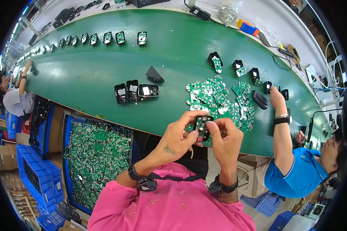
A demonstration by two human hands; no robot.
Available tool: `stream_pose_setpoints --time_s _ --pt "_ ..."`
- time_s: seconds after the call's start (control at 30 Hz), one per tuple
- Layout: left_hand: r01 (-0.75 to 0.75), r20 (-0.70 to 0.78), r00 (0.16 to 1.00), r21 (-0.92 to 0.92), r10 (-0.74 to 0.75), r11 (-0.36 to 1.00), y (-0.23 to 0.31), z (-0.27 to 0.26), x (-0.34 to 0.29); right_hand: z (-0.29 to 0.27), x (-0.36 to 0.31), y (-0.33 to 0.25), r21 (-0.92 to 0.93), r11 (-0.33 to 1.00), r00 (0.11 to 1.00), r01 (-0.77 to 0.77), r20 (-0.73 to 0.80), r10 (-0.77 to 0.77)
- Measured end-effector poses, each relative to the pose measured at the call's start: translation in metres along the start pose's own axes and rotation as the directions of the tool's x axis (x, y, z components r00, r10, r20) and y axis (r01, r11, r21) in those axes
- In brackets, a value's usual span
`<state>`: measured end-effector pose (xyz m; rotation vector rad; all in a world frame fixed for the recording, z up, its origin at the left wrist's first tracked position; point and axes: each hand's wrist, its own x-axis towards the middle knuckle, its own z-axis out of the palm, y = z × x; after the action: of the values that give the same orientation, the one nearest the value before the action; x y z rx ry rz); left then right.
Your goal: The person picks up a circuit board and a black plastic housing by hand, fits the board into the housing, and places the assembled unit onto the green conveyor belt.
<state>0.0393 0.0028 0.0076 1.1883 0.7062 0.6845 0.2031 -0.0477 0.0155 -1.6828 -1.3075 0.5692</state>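
Just off the table's near edge, I hold a small black plastic housing (pixel 201 138) with a green circuit board (pixel 201 122) in it. My left hand (pixel 180 133) grips its left side, the fingers curled behind and the thumb at the lower edge. My right hand (pixel 224 139) holds the right side, its thumb pressing on the board's face. Beyond my hands lies a loose heap of green circuit boards (pixel 208 94). To the left are several open black housings (pixel 145 91) with red wires and white labels. A dark wedge-shaped housing (pixel 154 74) rests behind them.
A blue-edged bin of circuit boards (pixel 98 158) stands at my lower left. Filled housings (pixel 107 37) line the back of the green table (pixel 96 73). At right, a co-worker in a blue shirt (pixel 304 169) reaches toward a row of housings (pixel 254 76). Another person (pixel 17 96) works at far left.
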Motion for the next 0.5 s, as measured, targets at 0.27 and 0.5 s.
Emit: stream_pose_setpoints --time_s 0.27,0.5 --pt "-0.019 -0.049 0.999 -0.063 0.016 0.998 0.000 0.005 0.006 0.006 0.001 0.003 0.125 0.990 0.988 -0.063 0.151 0.044" --pt "-0.108 -0.106 0.987 0.128 0.122 0.986 -0.001 0.000 0.014 0.019 0.010 0.008 0.242 0.970 0.993 -0.003 0.112 -0.025"
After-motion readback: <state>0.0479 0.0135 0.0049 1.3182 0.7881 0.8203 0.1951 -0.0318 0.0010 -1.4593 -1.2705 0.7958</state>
